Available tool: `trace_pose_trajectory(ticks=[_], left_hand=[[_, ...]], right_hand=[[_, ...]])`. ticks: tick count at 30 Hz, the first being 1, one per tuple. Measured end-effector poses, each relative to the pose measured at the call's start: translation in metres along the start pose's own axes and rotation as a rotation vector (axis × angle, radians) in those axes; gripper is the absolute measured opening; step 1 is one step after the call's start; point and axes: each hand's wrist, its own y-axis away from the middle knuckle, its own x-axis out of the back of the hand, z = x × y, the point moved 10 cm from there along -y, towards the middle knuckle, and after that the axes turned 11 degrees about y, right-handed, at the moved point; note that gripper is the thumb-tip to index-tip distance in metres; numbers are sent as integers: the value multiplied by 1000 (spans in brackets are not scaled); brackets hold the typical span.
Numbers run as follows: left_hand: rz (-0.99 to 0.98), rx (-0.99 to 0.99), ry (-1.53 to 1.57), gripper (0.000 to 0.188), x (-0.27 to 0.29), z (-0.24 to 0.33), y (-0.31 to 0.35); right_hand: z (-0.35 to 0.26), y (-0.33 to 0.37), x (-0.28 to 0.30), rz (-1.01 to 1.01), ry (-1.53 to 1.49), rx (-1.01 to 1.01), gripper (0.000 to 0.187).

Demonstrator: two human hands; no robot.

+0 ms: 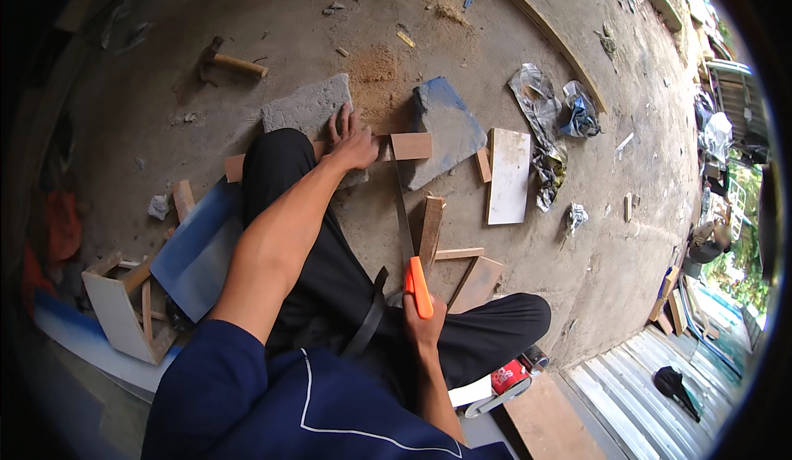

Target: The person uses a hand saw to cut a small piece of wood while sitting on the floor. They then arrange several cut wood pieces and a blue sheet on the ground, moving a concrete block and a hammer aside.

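A wooden strip lies across a grey concrete block and a blue-stained block. My left hand clamps the strip down over the grey block, fingertips reaching onto the concrete. In my right hand, closed around its orange handle, is a handsaw. Its narrow blade points away from me, the far end meeting the strip to the right of my left hand. Part of the strip is hidden behind my left hand and my raised left knee.
A hammer lies at the far left, and sawdust between the blocks. Wood offcuts, a white board and crumpled plastic lie to the right. A wooden frame stands at the near left.
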Motion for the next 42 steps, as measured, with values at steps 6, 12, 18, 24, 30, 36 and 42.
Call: trace_pose_trajectory(ticks=[6,12,18,24,30,36,42], left_hand=[[40,30,-87,57,11,4,-18],[50,-34,-148,70,11,13,6],[-119,99,-315,93,12,19,30],[-207,128,-285,83,4,3,20],[-253,41,-272,82,1,11,18],[-273,59,-264,82,-3,3,27],[-272,8,-273,85,0,7,14]], right_hand=[[8,-33,-9,-88,146,-30,14],[9,-27,12,-63,115,-18,18],[-3,-29,12,-85,107,-7,18],[-9,-6,32,-92,119,-35,18],[-29,-82,-6,-66,180,43,18],[-22,-35,12,-118,184,20,19],[-38,-104,-35,-134,189,12,18]])
